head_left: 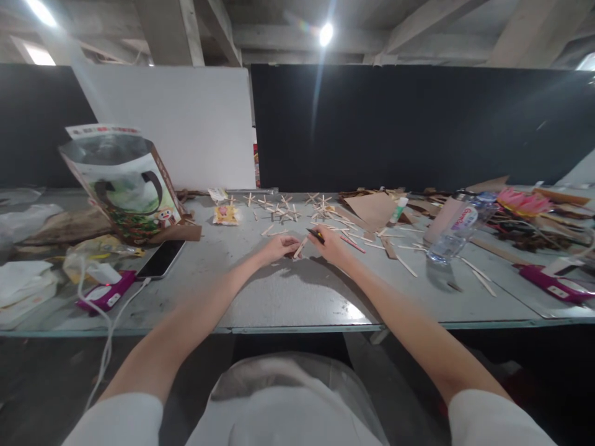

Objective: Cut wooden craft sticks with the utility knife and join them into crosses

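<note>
The left hand (281,246) is curled nearly closed, its fingertips pinching the low end of a flat, pale wooden stick (302,247) that slants up between the two hands, just above the grey surface (297,297). The right hand (329,243) is folded around a slim dark tool (317,235) with a touch of yellow; its tip points toward the stick, though whether they touch cannot be told. Just beyond lie star-like crossed sticks (284,209), thin and matte, with straight loose sticks (346,222) strewn to their right. Near these are a small glossy packet (226,215), a stiff brown cardboard sheet (369,209) and a white tube (399,209) with a green label. Farther right stands a clear, shiny plastic bottle (453,230), with pink flower petals (523,202) beyond. Well to the left are a smooth, flat phone (162,259), a rounded purple power strip (121,286) and a tall printed bag (132,186), its open mouth lined in silver.
</note>
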### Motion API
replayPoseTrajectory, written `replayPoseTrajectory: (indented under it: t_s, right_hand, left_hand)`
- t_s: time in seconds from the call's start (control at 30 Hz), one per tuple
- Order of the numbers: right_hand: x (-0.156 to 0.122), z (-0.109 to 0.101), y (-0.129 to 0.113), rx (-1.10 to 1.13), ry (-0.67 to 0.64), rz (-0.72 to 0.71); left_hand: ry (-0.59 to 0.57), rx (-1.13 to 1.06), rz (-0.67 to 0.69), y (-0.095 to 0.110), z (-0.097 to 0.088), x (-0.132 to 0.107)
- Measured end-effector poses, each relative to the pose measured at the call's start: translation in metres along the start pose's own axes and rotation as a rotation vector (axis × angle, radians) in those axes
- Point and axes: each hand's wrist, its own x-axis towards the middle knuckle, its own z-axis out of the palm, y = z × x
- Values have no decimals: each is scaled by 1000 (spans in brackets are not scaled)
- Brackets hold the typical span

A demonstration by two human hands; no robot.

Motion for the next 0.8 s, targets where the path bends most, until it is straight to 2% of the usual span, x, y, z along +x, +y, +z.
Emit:
replayPoseTrajectory:
  t_s: [0.2,0.37,0.57,0.8]
  right_hand:
    - [0,-2,1,-5,19,17]
    - [0,-2,1,0,29,14]
    - [0,-3,-2,-1,23,20]
    - [0,-2,-1,-11,17,27]
  left_hand:
    - [31,-39,-21,6,0,-3]
    - [12,-49,15,6,0,-4]
    - [-6,-52,-38,8,3,-5]
    - [-14,-52,-33,9,4,-6]
